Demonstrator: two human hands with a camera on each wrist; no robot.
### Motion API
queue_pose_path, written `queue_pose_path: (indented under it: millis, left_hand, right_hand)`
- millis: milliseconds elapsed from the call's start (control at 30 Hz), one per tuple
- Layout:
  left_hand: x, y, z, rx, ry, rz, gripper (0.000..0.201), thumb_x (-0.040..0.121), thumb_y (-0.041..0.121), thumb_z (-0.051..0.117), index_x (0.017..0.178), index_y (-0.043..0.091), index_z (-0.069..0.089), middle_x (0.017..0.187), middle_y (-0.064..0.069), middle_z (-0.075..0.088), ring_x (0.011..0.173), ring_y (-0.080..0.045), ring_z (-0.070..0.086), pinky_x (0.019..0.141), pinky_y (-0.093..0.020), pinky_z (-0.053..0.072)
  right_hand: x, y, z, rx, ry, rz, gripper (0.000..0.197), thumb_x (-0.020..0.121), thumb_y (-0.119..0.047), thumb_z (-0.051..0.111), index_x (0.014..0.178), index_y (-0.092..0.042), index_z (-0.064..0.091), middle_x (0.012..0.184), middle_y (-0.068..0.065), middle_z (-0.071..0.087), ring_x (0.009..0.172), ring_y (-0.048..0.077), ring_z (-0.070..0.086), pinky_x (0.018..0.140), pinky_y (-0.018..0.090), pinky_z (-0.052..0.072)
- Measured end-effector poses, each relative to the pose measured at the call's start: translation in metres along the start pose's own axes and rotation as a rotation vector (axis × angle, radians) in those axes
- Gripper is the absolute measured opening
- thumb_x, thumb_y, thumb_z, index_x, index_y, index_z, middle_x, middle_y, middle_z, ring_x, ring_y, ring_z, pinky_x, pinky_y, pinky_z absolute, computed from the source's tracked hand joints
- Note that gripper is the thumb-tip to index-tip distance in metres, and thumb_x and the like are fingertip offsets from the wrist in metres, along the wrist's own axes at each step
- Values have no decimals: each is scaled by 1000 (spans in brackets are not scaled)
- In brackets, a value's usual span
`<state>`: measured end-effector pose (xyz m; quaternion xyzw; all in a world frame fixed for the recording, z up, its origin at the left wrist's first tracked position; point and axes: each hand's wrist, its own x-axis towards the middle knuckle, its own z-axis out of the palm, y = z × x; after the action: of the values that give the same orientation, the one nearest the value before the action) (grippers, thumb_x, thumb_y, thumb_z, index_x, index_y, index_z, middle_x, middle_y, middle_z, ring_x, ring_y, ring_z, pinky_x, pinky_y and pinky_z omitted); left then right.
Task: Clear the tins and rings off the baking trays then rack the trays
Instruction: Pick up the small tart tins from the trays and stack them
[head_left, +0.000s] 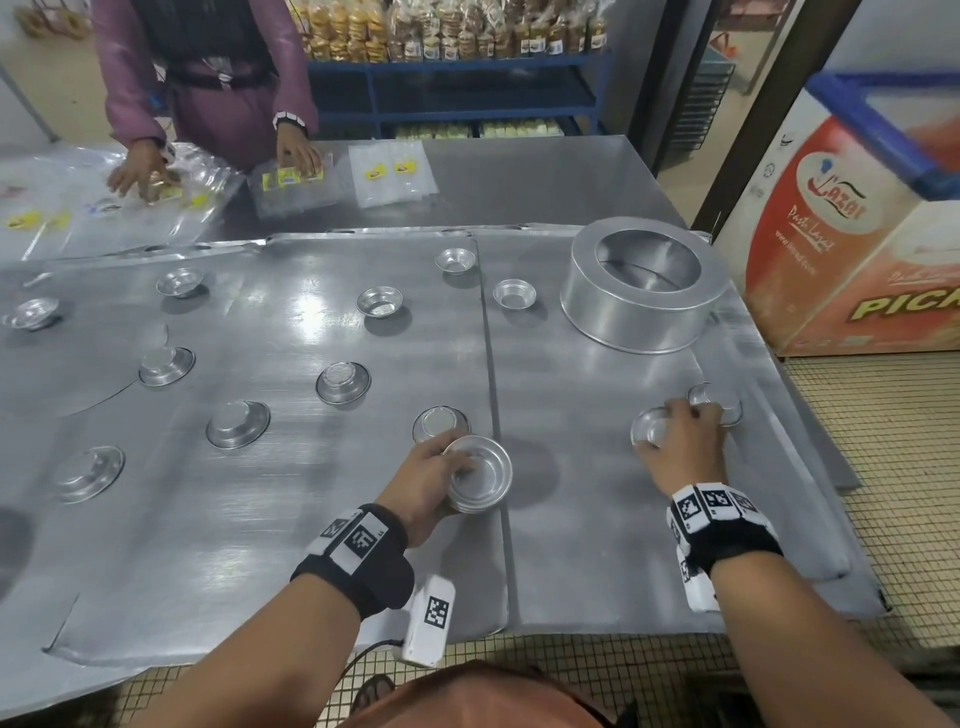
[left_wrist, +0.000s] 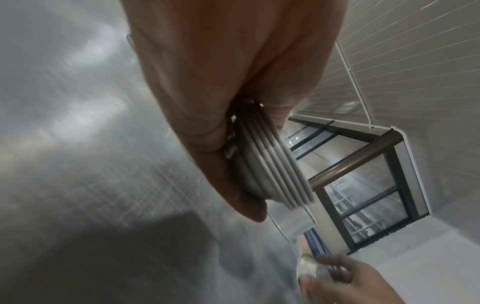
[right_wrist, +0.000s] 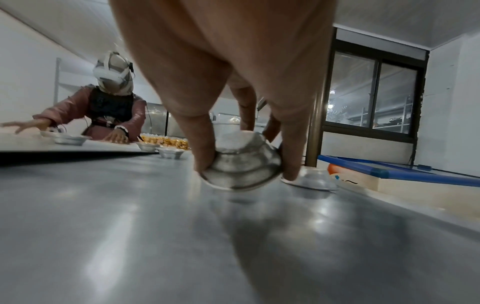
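The left hand (head_left: 426, 480) grips a nested stack of small tins (head_left: 479, 474), open side up and empty, above the seam between two baking trays (head_left: 260, 519). The right hand (head_left: 680, 452) pinches one upturned tin (right_wrist: 241, 164) on the right tray (head_left: 597, 545), beside another tin (right_wrist: 311, 181). The large ring (head_left: 644, 291) sits empty at the far corner.

Looks like a bakery's packing room: steel worktable (head_left: 519, 176) laid with baking trays (head_left: 260, 519) and small tins (head_left: 379, 302), blue shelving (head_left: 457, 93) stacked with bagged biscuits (head_left: 447, 31), labelled plastic bags (head_left: 389, 174).
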<state>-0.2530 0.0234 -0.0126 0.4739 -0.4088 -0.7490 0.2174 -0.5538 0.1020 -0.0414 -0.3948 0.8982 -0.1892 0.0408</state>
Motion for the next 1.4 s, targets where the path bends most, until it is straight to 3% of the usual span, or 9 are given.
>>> queue_pose_path:
  millis: [100, 333, 567, 767, 867, 1000, 1100, 1200, 1400]
  left_hand:
    - [-2, 0, -2, -5, -5, -7, 32, 91, -6, 49, 111, 11, 69, 95, -10, 63, 82, -24, 58, 71, -37, 55]
    - [-5, -1, -6, -41, -1, -33, 25, 97, 4, 54, 116, 8, 69, 101, -12, 69, 89, -28, 64, 83, -46, 55]
    - [-6, 4, -8, -117, -99, -90, 56, 99, 53, 51, 127, 7, 67, 123, -24, 68, 104, -37, 67, 98, -60, 52]
    - [-5, 1, -6, -117, -99, -39, 34, 97, 20, 60, 129, 8, 65, 127, -29, 64, 102, -38, 64, 99, -70, 45]
    - [-5, -1, -6, -85, -83, -8, 34, 97, 0, 51, 127, 6, 64, 112, -24, 69, 97, -36, 66, 95, -63, 53]
    - [-3, -4, -4, -56, -43, 21, 27, 98, -4, 50, 122, 0, 62, 103, -19, 65, 89, -33, 65, 76, -50, 61]
    - [-3, -4, -1, -48, -16, 16, 27, 98, -5, 51, 122, 1, 62, 100, -16, 65, 82, -27, 65, 61, -38, 60]
    - [-2, -4, 1, -42, -5, 12, 29, 97, -3, 53, 125, 0, 61, 100, -15, 66, 83, -26, 66, 66, -40, 61]
    - [0, -5, 2, -57, 17, 20, 26, 98, -2, 53, 123, 0, 62, 98, -14, 67, 84, -26, 66, 70, -42, 61]
  right_hand:
    - [-13, -26, -7, 232, 13, -105, 66, 67, -21, 84, 126, -12, 57, 127, 13, 37, 116, 36, 48, 102, 39, 43]
    - [-51, -90, -25, 690, -23, -292, 65, 60, -25, 93, 115, -20, 58, 113, -5, 54, 100, 5, 60, 80, 9, 51]
    - [-80, -115, -19, 892, -289, -404, 62, 61, -22, 93, 114, -17, 62, 111, -7, 67, 109, 4, 64, 94, 22, 53]
    - [-93, -113, -8, 844, -454, -459, 56, 64, -17, 92, 111, -15, 61, 127, -10, 65, 114, -4, 61, 102, 24, 48]
    - [-93, -108, -10, 770, -537, -509, 48, 72, -17, 86, 111, -19, 58, 131, -14, 61, 119, -7, 56, 106, 21, 44]
    - [-80, -95, -12, 625, -583, -555, 54, 76, -16, 76, 123, -28, 53, 131, -18, 60, 125, -9, 50, 108, 20, 39]
    - [-55, -77, -8, 394, -494, -524, 55, 79, -23, 71, 130, -31, 51, 133, -13, 60, 125, 2, 54, 107, 28, 42]
    - [-23, -53, -1, 207, -353, -413, 51, 82, -20, 69, 131, -20, 53, 130, 2, 62, 120, 23, 58, 101, 35, 46]
    - [39, 5, 1, -8, -108, -164, 46, 79, -13, 69, 123, -5, 59, 120, 20, 63, 117, 39, 52, 100, 43, 41]
